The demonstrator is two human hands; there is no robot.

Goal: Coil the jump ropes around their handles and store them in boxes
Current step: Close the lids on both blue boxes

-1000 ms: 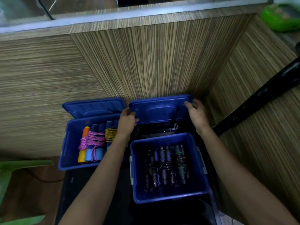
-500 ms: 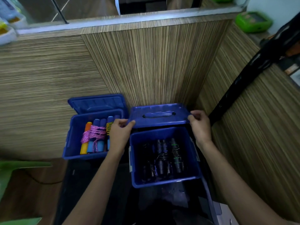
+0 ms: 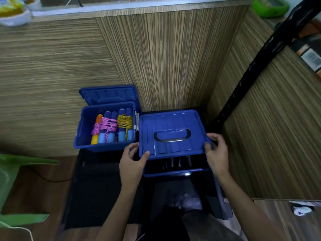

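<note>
Two blue boxes stand side by side on a black surface. The left box is uncovered, its lid leaning behind it, and holds coiled jump ropes with blue and orange handles, pink and yellow cords. Over the right box a blue lid with a recessed handle tilts, leaving the front open; dark rope handles show in the gap. My left hand grips the lid's front left corner, and my right hand grips its front right corner.
Striped wood panels wall in the corner behind and to the right. A black bar slants down at the right. A green plastic chair stands at the left. The black surface extends toward me.
The right box's lid has swung from upright behind the box down over it, both hands travelling with its corners toward me. The dark ropes are now mostly covered.
</note>
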